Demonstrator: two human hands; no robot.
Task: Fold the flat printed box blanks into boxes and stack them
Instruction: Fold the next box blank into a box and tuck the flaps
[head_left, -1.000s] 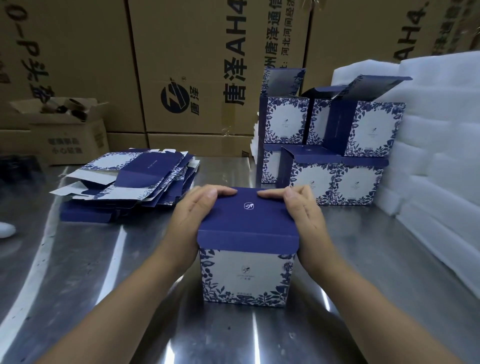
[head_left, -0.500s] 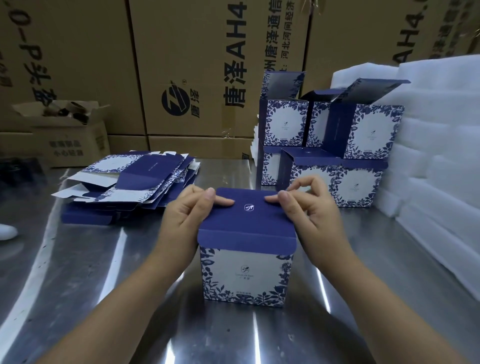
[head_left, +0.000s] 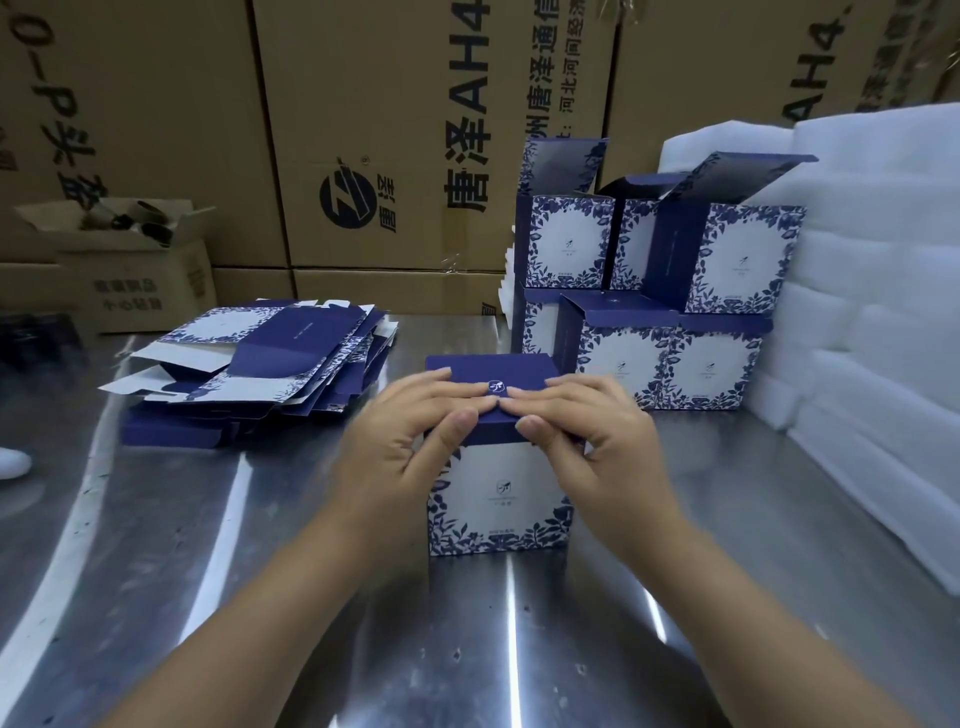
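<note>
Left hand (head_left: 410, 447), right hand (head_left: 597, 441): fingers (head_left: 441, 383) in a pinch on box (head_left: 498, 493) lid edge, upper corners hidden

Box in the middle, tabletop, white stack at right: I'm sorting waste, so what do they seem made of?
The box looks like thin printed paperboard, matte: crisp folded edges, flat blue print. The table seems brushed stainless steel: grey, streaky light reflections. The white stack is probably soft foam sheeting: layered, rounded edges, no gloss.
</note>
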